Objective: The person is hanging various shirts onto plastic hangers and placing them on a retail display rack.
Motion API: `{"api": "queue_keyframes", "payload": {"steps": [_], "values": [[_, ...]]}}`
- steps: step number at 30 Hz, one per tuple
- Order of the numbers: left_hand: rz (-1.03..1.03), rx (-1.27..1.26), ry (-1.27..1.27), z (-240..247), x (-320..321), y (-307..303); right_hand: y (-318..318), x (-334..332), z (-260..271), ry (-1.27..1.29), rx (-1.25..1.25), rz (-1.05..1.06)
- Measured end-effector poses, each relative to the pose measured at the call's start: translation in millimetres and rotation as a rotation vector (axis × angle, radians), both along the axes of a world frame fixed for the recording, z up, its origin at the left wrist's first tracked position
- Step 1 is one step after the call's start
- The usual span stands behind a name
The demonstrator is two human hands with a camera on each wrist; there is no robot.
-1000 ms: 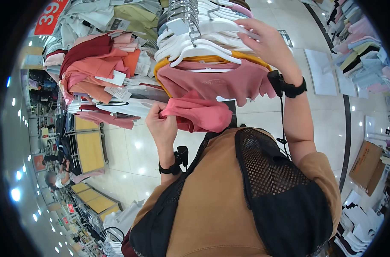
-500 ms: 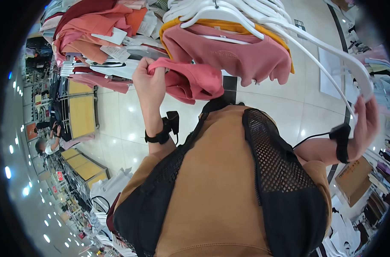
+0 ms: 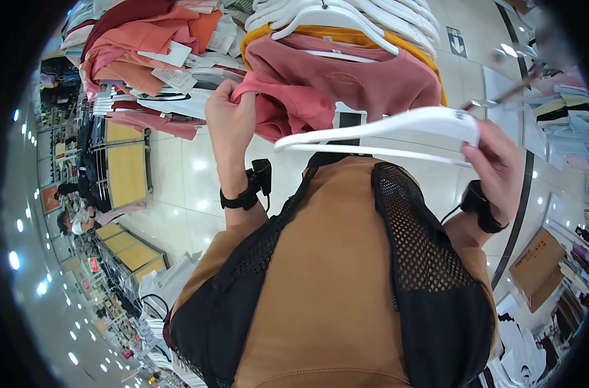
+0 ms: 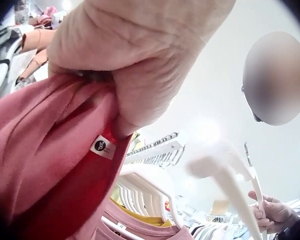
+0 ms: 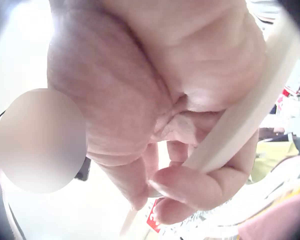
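My left hand (image 3: 231,123) grips a bunched coral-pink garment (image 3: 288,110) by its edge, and the cloth hangs off to the right. A small white label (image 4: 104,146) shows inside that garment, against its redder inner side. On the other side, my right hand (image 3: 498,165) holds a white clothes hanger (image 3: 378,129) near one end. The hanger's far arm reaches leftward in front of my chest, its tip just below the pink garment. In the right wrist view, fingers curl round the white hanger bar (image 5: 230,140).
Ahead hangs a dusty-pink top (image 3: 346,77) on a white hanger, with a mustard garment (image 3: 259,39) behind it and more white hangers along the rail. Folded and heaped clothes (image 3: 139,39) lie at the left. A cardboard box (image 3: 538,268) stands on the tiled floor at right.
My right hand has taken the white hanger off the rail, swung it far right, then brought it back toward my front. My left hand keeps its hold on the pink garment.
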State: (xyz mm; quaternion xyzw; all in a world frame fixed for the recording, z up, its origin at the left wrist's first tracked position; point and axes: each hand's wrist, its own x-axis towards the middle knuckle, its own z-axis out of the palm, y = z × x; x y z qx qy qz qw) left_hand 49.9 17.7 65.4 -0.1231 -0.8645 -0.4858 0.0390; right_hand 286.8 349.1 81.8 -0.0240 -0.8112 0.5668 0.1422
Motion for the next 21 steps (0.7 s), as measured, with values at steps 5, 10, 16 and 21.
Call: {"api": "queue_keyframes", "payload": {"steps": [5,10,16,21], "values": [[0.079,-0.207,0.049,6.0,10.0,7.2,-39.7,-40.7,-5.2,0.089,0.158,0.079],[0.092,-0.345,0.195,4.5,18.9,11.4,-81.4,-57.6,-17.0,0.241,0.225,0.094],[0.080,-0.159,0.135,1.8,20.4,14.5,-120.1,-87.4,-47.7,0.247,0.175,0.223],[-0.072,0.006,0.274,9.0,36.2,17.2,-138.4,-111.2,-80.7,0.267,0.094,0.234]]}}
